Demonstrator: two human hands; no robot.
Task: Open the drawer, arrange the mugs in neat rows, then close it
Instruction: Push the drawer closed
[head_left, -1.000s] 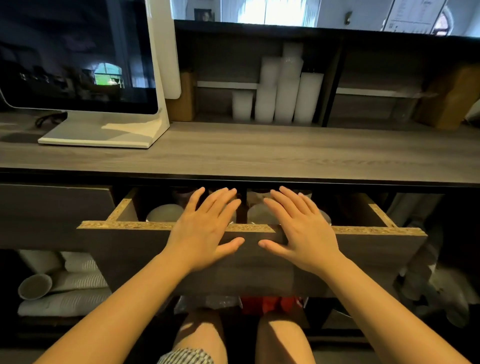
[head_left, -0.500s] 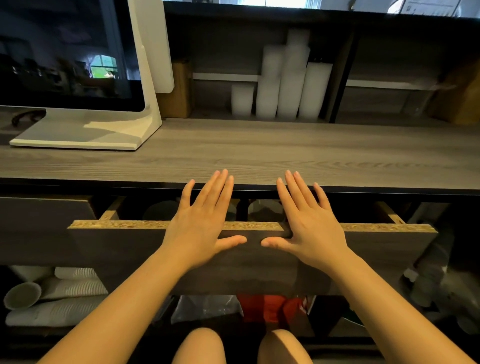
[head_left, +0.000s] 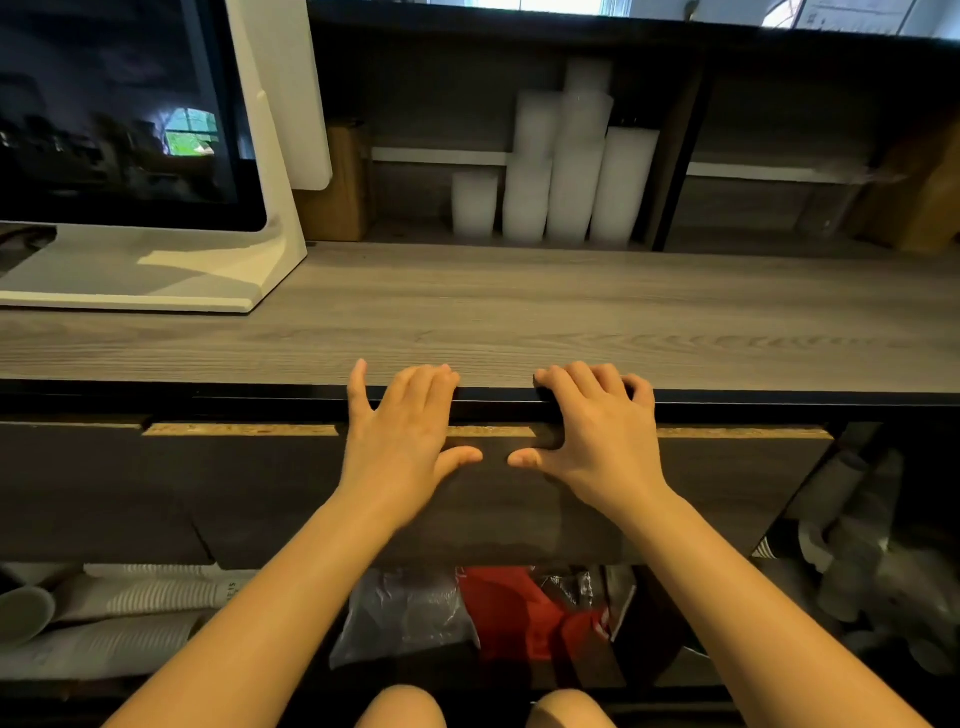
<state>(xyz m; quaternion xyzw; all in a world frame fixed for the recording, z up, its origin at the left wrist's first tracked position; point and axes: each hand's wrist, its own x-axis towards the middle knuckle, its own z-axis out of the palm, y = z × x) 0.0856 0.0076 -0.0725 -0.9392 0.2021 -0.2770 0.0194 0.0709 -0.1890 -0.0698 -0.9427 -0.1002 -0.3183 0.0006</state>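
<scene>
Chipboard-edged drawer front (head_left: 260, 483), frame centre | left hand (head_left: 402, 441) flat, fingers spread, pressing it | right hand (head_left: 597, 441) flat, fingers curled over top edge

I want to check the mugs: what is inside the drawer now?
Nothing inside shows. The drawer is nearly shut under the counter; only its raw top edge shows, with both hands flat on its front.

Beyond the fingers (head_left: 426, 382) the surface (head_left: 571, 312) lies bare; beneath them, the drawer (head_left: 234, 483) leaves hardly any gap
</scene>
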